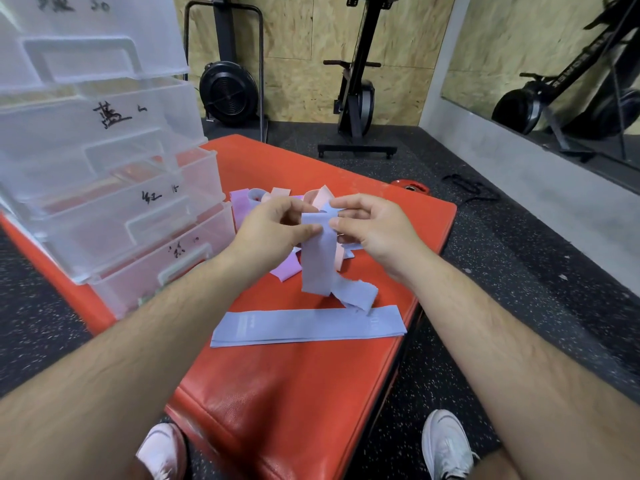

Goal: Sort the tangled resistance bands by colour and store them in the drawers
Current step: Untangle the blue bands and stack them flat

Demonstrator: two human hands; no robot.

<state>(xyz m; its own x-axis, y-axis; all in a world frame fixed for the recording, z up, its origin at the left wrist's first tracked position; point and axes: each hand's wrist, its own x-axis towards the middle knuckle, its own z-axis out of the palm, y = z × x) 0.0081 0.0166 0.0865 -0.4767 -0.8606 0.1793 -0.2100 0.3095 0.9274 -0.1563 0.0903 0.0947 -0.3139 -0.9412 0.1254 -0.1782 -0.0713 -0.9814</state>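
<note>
Setting: red padded table [294, 393] on a dark speckled floor [519, 271], viewed from above by the person working at it.
Grip, left: the left hand [273, 226] is raised over the table, thumb and forefinger pinching the top edge of the held blue band [317, 258] at its left corner.
Grip, right: the right hand [374, 230], level with the other, pinches the same top edge at its right corner; the remaining fingers are curled.
Held band: hangs down between the two hands, its crumpled lower end reaching the table and overlapping the flat blue band [308, 325].
Flat band: same colour, lying flattened crosswise on the table, nearer the person than the hands.
Tangle: pink bands [322, 197] and purple bands [242, 202] heaped on the table behind and beneath the hands.
Storage: translucent drawers [114, 188] stacked at the table's left edge, each pulled out further than the one above, with handwritten marks on their fronts.
Background: black exercise machine [356, 81] against a chipboard wall; mirror [554, 64] at right.
</note>
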